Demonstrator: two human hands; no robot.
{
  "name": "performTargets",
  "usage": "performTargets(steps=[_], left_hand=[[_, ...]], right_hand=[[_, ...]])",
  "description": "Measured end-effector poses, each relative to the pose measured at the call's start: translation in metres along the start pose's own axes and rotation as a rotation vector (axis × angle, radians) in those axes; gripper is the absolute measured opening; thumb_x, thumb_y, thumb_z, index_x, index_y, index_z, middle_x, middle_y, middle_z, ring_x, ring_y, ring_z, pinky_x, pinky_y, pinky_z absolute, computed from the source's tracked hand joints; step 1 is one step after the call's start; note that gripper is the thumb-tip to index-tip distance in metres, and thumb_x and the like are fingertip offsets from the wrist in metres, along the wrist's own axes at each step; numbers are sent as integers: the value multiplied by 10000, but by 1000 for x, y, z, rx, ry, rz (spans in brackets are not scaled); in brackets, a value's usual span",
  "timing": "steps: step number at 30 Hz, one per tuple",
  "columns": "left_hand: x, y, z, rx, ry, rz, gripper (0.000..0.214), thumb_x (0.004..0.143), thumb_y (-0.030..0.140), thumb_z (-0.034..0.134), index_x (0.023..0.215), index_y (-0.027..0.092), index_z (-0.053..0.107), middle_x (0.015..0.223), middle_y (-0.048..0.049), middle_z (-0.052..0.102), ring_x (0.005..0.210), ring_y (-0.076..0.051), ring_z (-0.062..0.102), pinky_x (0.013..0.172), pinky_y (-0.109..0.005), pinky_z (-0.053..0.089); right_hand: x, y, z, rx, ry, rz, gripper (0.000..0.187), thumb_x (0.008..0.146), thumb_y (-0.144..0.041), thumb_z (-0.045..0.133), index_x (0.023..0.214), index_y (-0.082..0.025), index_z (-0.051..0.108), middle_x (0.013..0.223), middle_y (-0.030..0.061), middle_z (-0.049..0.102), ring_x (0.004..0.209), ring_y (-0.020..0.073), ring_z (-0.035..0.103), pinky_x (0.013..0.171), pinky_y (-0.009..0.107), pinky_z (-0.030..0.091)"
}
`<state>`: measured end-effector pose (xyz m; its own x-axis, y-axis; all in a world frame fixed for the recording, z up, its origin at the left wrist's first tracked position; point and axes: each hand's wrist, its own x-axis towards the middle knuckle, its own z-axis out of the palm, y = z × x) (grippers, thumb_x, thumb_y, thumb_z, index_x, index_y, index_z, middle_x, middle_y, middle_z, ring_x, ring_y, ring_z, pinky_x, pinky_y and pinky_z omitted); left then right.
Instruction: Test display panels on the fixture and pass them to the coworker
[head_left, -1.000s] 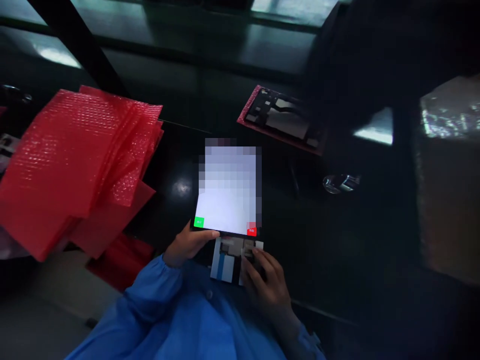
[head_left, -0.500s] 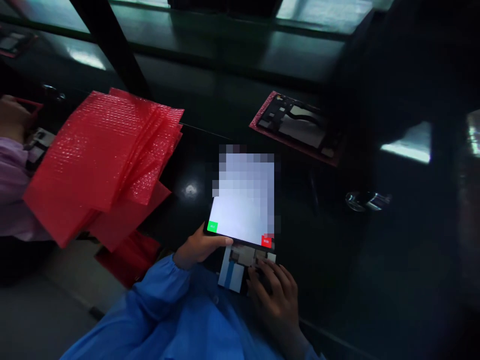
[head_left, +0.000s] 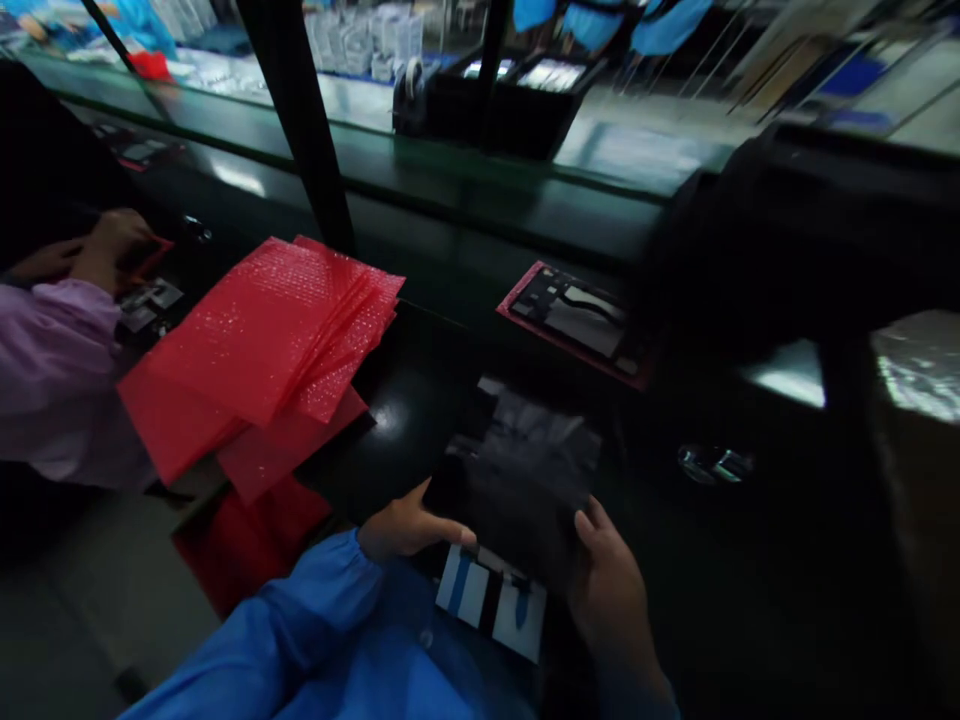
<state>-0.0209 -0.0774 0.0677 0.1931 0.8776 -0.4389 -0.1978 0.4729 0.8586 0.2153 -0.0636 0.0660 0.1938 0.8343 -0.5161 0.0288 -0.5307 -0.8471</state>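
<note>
A dark tablet-like screen panel (head_left: 525, 480) lies tilted over the near edge of the black table, its display now dark. My left hand (head_left: 409, 528) grips its lower left corner, thumb on top. My right hand (head_left: 607, 590) holds its lower right edge with fingers curled around it. Under the panel's near end sits a small white board with blue stripes (head_left: 491, 603), against my blue sleeve.
A stack of red bubble-wrap bags (head_left: 262, 350) lies at left. Another panel on a red bag (head_left: 581, 322) rests farther back. A shiny metal object (head_left: 712, 463) sits at right. A person in a pink sleeve (head_left: 52, 370) works at far left. A cardboard box (head_left: 919, 440) stands right.
The panel's bright screen has gone dark. My right hand moved from the small board up to the panel's right edge. The camera tilted up, showing more of the far bench.
</note>
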Motion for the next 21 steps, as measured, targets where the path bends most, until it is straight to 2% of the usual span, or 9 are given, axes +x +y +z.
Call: performTargets(steps=[4, 5, 7, 10, 12, 14, 16, 18, 21], left_hand=[[11, 8, -8, -219, -386, -21, 1004, 401, 622, 949, 1250, 159, 679, 1205, -154, 723, 1136, -381, 651, 1005, -494, 488], [19, 15, -8, -285, -396, -11, 1022, 404, 647, 939, 1264, 164, 669, 1177, -150, 728, 1095, -353, 670, 963, -455, 508], [43, 33, -5, -355, -272, 6, 908, 511, 639, 913, 1261, 193, 662, 1099, -113, 740, 999, -272, 697, 877, -367, 526], [85, 56, 11, -304, -51, 25, 589, 701, 602, 821, 1100, 186, 702, 924, -57, 739, 843, -198, 693, 782, -305, 521], [112, 61, 23, -239, -48, 39, 490, 760, 615, 758, 954, 168, 705, 817, -48, 719, 779, -202, 683, 747, -319, 521], [137, 58, 31, -194, -150, 33, 469, 772, 638, 718, 883, 183, 697, 748, -54, 702, 746, -233, 683, 724, -367, 527], [157, 50, 34, -169, -278, 13, 464, 772, 657, 683, 883, 207, 699, 751, -84, 710, 760, -278, 689, 725, -430, 528], [171, 41, 34, -167, -338, 25, 434, 761, 634, 689, 898, 222, 696, 819, -114, 729, 806, -304, 693, 748, -465, 520], [179, 27, 30, -209, -383, 71, 409, 706, 593, 747, 904, 240, 688, 922, -128, 731, 832, -301, 687, 756, -467, 514]], right_hand=[[7, -36, 4, 159, 112, -104, 442, 694, -484, 739, 1063, -239, 740, 959, 52, 754, 965, 291, 694, 799, 351, 557], [7, -44, 5, 173, 130, -132, 428, 681, -476, 745, 1038, -240, 740, 948, 46, 752, 941, 286, 696, 774, 341, 556], [8, -59, 9, 159, 106, -210, 423, 679, -481, 753, 1020, -232, 731, 931, 42, 745, 886, 273, 691, 724, 326, 547], [22, -74, 17, 76, -83, -466, 430, 804, -574, 662, 1049, -225, 709, 905, 50, 717, 797, 234, 659, 692, 321, 529], [41, -74, 21, 10, -122, -651, 476, 883, -622, 554, 1090, -216, 692, 835, 43, 670, 711, 205, 606, 661, 324, 509], [61, -69, 22, -62, -28, -741, 507, 879, -629, 561, 1124, -200, 673, 820, 35, 635, 671, 189, 554, 652, 330, 488], [76, -62, 22, -102, -34, -706, 514, 846, -626, 622, 1124, -196, 671, 909, 54, 655, 731, 191, 558, 710, 340, 486], [83, -54, 21, -87, -214, -606, 509, 858, -659, 604, 1059, -201, 697, 953, 67, 679, 782, 196, 575, 750, 343, 488], [79, -47, 23, -42, -452, -473, 546, 878, -719, 550, 850, -195, 701, 785, 49, 671, 685, 177, 565, 656, 312, 478]])
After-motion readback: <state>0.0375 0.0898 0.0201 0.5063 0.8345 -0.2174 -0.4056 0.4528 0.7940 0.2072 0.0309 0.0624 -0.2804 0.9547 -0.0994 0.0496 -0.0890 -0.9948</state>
